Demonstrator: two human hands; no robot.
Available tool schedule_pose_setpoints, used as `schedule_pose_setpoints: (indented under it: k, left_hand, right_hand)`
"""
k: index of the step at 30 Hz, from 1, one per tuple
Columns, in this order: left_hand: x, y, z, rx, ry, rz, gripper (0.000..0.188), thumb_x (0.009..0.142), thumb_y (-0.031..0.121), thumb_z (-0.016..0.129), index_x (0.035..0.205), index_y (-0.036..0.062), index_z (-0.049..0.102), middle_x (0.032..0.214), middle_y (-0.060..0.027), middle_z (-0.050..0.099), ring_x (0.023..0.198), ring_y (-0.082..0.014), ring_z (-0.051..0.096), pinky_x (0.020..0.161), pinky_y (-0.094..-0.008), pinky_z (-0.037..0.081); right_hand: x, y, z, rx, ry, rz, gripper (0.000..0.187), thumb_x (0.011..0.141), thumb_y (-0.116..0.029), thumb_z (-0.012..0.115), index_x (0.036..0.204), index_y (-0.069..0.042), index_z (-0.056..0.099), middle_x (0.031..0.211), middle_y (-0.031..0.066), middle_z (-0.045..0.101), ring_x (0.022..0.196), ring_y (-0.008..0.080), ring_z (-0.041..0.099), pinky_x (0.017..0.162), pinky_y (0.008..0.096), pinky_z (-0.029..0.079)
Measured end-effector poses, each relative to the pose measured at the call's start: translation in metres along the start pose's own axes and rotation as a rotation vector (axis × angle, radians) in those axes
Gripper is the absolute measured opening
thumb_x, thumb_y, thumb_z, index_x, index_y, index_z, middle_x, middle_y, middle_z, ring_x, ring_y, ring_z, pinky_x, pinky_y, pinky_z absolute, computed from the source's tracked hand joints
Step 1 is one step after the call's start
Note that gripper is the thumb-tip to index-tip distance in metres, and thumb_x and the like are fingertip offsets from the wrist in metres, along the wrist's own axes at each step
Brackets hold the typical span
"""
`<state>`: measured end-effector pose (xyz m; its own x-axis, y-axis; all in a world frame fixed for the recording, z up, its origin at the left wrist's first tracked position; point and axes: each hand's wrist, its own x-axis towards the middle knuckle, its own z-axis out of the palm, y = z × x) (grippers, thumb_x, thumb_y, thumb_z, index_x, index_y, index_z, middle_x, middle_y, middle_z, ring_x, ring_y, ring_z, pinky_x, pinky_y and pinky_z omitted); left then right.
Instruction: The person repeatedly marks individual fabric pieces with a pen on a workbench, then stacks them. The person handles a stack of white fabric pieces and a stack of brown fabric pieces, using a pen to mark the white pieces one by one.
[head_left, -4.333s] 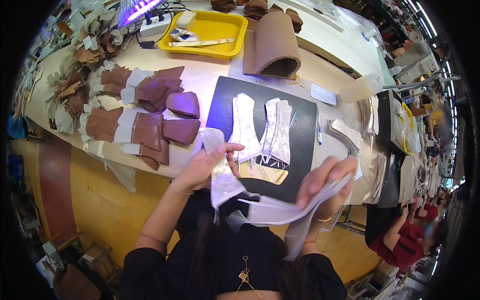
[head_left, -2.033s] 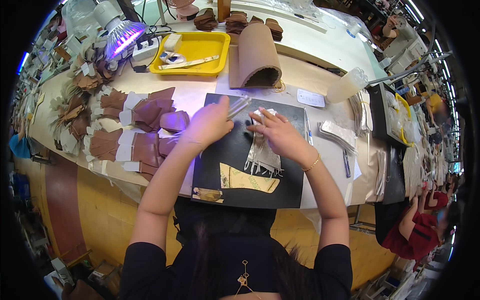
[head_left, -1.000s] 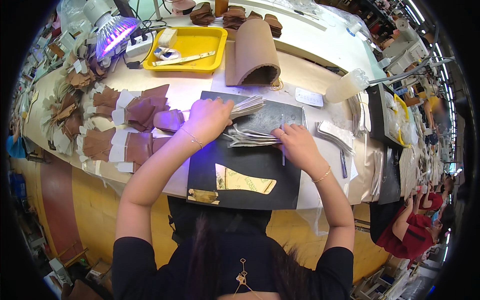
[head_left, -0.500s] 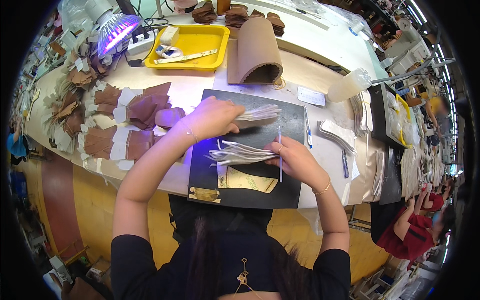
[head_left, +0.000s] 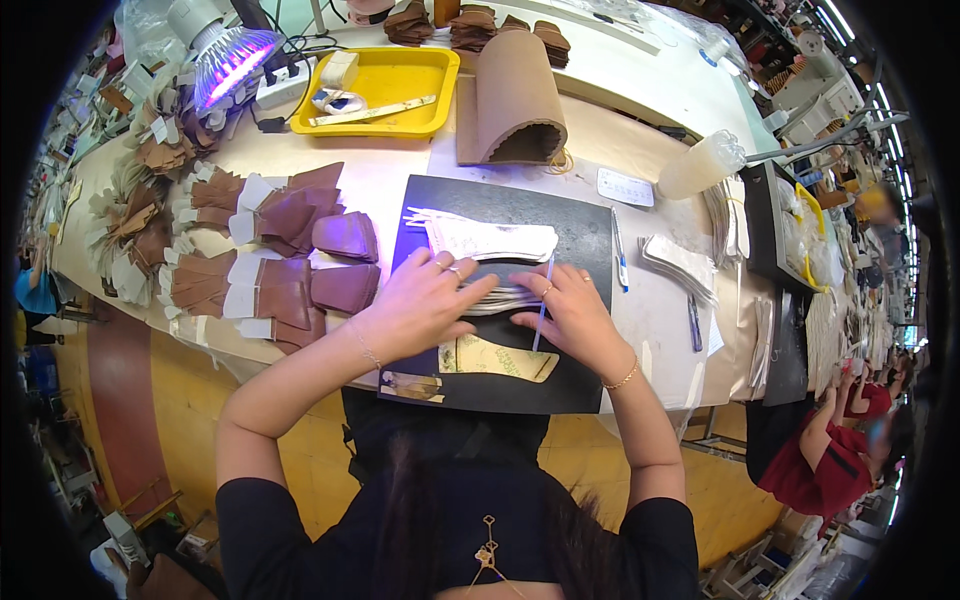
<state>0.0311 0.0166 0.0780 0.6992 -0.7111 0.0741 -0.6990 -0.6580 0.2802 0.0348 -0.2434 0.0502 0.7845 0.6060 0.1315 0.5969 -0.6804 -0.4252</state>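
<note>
Two stacks of curved white cut pieces lie on a black board [head_left: 580, 390] in front of me. The far white stack [head_left: 490, 240] rests untouched, some layers fanned out at its left end. The near white stack [head_left: 508, 298] is partly hidden under my hands. My left hand [head_left: 420, 303] closes round its left end, thumb on the near side and fingers on the far side. At the right end, my right hand [head_left: 572, 312] touches the stack while a thin pale pen [head_left: 544, 310] stays between its fingers. Closer to me lies a yellowish patterned piece [head_left: 497, 360].
Bundles of brown cut pieces [head_left: 290, 290] are at left, under a purple-lit lamp [head_left: 235, 70]. Behind the board are a yellow tray [head_left: 430, 120] and a brown arched block [head_left: 515, 95]. At right are a plastic bottle [head_left: 700, 165], pens [head_left: 621, 262] and more white pieces [head_left: 680, 265].
My left hand has left the far stack, which now lies flat, and come nearer to the near stack's left end. My right hand remains at the right end with the pen.
</note>
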Motion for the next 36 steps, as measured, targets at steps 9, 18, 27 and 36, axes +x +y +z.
schedule_pose_setpoints:
  k: [9, 18, 27, 36]
  left_hand:
    - [-0.013, -0.005, 0.012, -0.165, 0.054, -0.13, 0.047, 0.076, 0.024, 0.082, 0.118, 0.012, 0.064, 0.103, -0.0086, 0.064, 0.1, -0.0315, 0.062, 0.082, -0.0433, 0.048]
    - [-0.016, -0.009, 0.027, -0.106, 0.045, -0.157, 0.047, 0.076, 0.023, 0.082, 0.119, 0.0107, 0.066, 0.098, -0.0108, 0.063, 0.093, -0.0293, 0.064, 0.08, -0.044, 0.051]
    - [0.021, -0.046, -0.004, -0.589, 0.26, -0.503, 0.054, 0.087, 0.042, 0.078, 0.126, 0.0086, 0.059, 0.101, -0.0232, 0.072, 0.093, -0.0399, 0.071, 0.082, -0.0441, 0.055]
    - [0.038, -0.059, 0.011, -0.029, 0.038, -0.445, 0.093, 0.067, 0.059, 0.085, 0.134, 0.0013, 0.058, 0.134, -0.0238, 0.054, 0.13, -0.0408, 0.048, 0.105, -0.0488, 0.045]
  right_hand:
    - [-0.02, 0.003, 0.009, 0.342, 0.109, 0.152, 0.043, 0.081, -0.011, 0.079, 0.121, -0.01, 0.065, 0.105, 0.0063, 0.068, 0.098, 0.0285, 0.064, 0.097, 0.0429, 0.043]
    - [-0.028, -0.001, 0.02, 0.23, 0.187, 0.126, 0.051, 0.08, -0.007, 0.08, 0.127, -0.01, 0.064, 0.111, 0.0094, 0.067, 0.104, 0.0282, 0.063, 0.096, 0.0399, 0.046]
    - [0.029, 0.026, 0.003, 0.468, 0.318, 0.318, 0.037, 0.089, -0.022, 0.077, 0.121, -0.004, 0.067, 0.102, 0.0125, 0.069, 0.084, 0.0223, 0.063, 0.077, 0.0328, 0.051]
    - [0.056, 0.036, 0.016, 0.081, 0.222, 0.339, 0.056, 0.087, -0.033, 0.078, 0.136, -0.014, 0.06, 0.122, 0.0164, 0.064, 0.111, 0.0344, 0.054, 0.098, 0.0436, 0.045]
